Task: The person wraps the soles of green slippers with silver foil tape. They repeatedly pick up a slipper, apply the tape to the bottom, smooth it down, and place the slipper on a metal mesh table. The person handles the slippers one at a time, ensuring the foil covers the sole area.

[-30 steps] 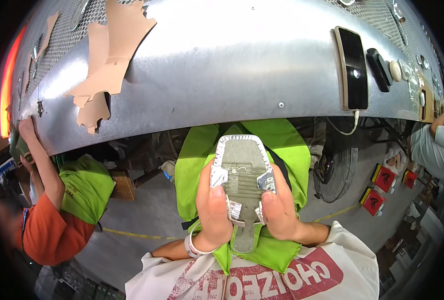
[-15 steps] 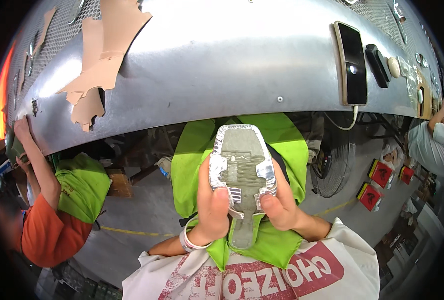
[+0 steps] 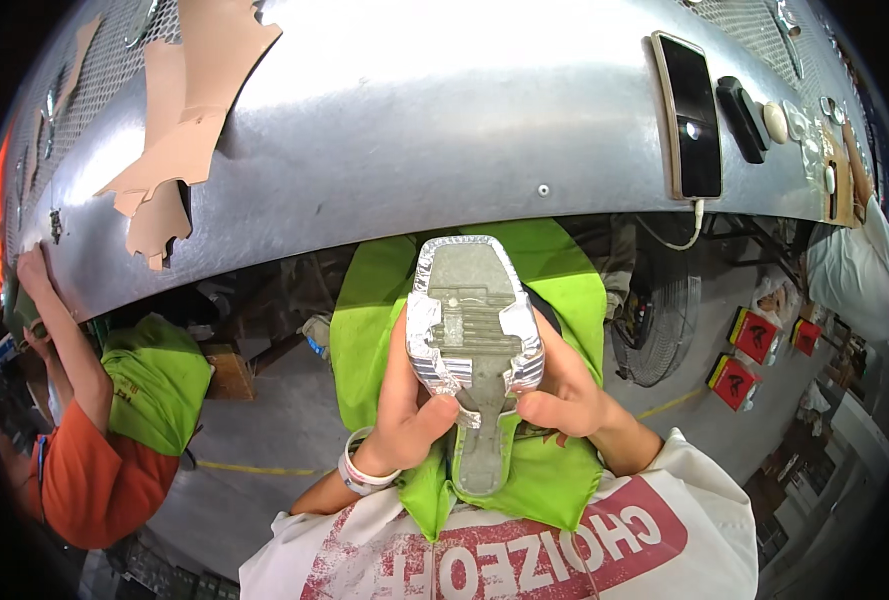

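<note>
Both hands are wrapped around a grey, sole-shaped metal mould (image 3: pixel 472 340) with a silvery ribbed rim, held upright over a bright green apron (image 3: pixel 554 300) in the person's lap. The left hand (image 3: pixel 407 400) grips its left edge, thumb pressed across the front near the narrow stem; the right hand (image 3: pixel 564 390) clasps the right edge likewise. The mould sits between them, just below the curved silver metal desk (image 3: pixel 414 130), where tan leather pieces (image 3: pixel 179 120) and a black phone (image 3: pixel 691 110) lie.

dull cast-metal sole mould (image 3: pixel 472 330), brushed-metal bench (image 3: pixel 444 130)
</note>
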